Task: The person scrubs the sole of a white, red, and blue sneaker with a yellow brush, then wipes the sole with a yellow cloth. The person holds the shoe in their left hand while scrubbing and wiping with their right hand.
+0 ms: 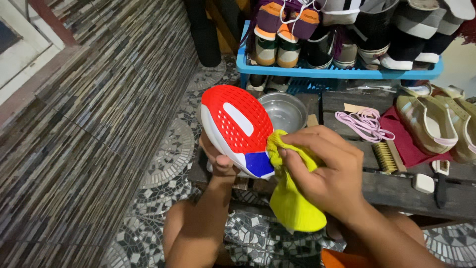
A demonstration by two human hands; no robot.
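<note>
The right hand [325,171] is closest, its fingers clamped on a yellow cloth [292,198] and pressing it to the heel of a shoe [238,130] at 10 o'clock from it. The shoe's red, white and blue sole faces up. The left hand [218,159] holds the shoe from below, fingers closed around its edge. At 12 o'clock from the shoe, just behind it, stands a metal bowl [285,111]; at 3 o'clock lie pink laces [364,124] and a brush [386,156].
</note>
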